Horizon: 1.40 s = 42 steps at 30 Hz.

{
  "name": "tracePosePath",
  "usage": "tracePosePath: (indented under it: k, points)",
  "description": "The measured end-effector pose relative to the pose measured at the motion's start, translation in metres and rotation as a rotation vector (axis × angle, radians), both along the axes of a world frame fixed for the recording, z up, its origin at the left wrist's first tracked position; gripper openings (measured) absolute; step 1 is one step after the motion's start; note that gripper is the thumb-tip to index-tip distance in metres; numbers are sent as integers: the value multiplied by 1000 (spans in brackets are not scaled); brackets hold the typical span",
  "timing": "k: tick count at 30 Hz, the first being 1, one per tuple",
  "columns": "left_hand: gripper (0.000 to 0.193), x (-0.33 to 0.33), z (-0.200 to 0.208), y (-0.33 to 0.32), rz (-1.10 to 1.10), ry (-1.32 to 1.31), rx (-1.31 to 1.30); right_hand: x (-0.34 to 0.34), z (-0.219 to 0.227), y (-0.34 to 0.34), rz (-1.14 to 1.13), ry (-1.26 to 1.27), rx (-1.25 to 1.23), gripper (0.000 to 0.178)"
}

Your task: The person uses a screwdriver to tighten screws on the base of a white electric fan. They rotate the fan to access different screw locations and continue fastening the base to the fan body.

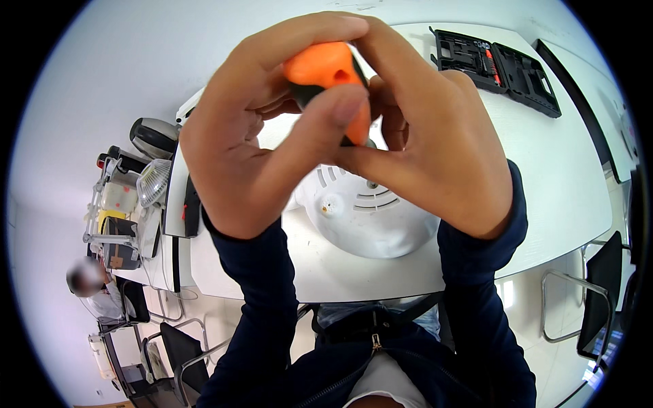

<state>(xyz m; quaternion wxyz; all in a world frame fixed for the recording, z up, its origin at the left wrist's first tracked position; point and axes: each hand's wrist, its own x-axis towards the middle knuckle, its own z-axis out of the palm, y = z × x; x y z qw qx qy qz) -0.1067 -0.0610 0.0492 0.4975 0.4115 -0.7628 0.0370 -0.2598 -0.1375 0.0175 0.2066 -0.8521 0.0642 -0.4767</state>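
My left hand (252,129) is wrapped round an orange-and-black tool handle (323,64), its thumb pressed along the side. The handle is held up close, with a small dark hole in its orange end. My right hand (428,122) curls in from the other side, its thumb and fingers bent together at the handle's lower end. What those fingers grip is hidden. Below both hands, a white dome-shaped housing (388,234) with curved slots rests on the table, partly covered by my hands.
The white table (551,183) carries an open black tool case (476,64) at the far right. A side table at the left holds a clear ribbed lamp shade (155,180) and a dark box (121,241). Black chairs (598,292) stand right and left; a person (109,299) sits far left.
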Motion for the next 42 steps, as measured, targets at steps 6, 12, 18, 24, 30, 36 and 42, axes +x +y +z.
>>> tracePosePath:
  k: [6,12,18,24,30,36,42]
  points:
    - [50,12,1,1,-116,68,121,-6,1,-4,36,49,-31,74]
    - [39,-13,-3,6,379,-110,-181,0,4,7,-116,112,21,77]
    - [33,-1,-4,-3,190,-71,-171,-4,4,5,-110,108,79,78]
    - [39,8,5,-1,37,-158,-54,1,-1,0,80,1,63,77]
    - [32,18,1,-7,182,-193,-223,1,6,5,-107,114,55,78]
    - [27,-15,-1,4,290,-204,-187,-6,25,8,-176,395,206,79]
    - [42,4,-4,-2,-51,-103,-114,-7,1,3,95,49,323,80]
